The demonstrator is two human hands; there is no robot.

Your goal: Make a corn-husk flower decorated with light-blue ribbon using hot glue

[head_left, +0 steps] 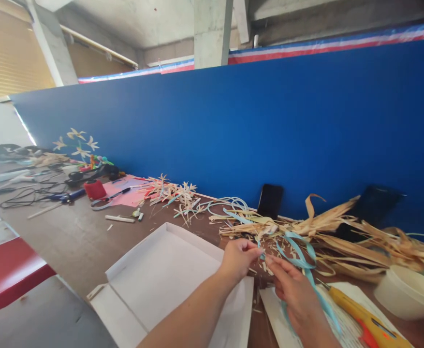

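My left hand (238, 260) is closed in a pinch, thumb and forefinger gripping the light-blue ribbon (261, 253) at a small spot. Close against it, my right hand (292, 289) is closed too, its fingertips meeting on the same ribbon. A longer length of blue ribbon (311, 268) loops behind and below the right hand. Exactly what is at the fingertips is partly hidden. Dried husk strips (345, 237) and small cut scraps lie just beyond both hands. Beneath my left forearm is an open white box lid (168, 275).
At right, a yellow glue gun (364, 314) rests on paper beside a cream bowl (409, 292). A phone (270, 200) leans on the blue partition (212, 121). Husk flowers (171, 191), a red pincushion-like block (95, 189) and cords (34, 195) lie farther left. A red stool (8, 275) stands below.
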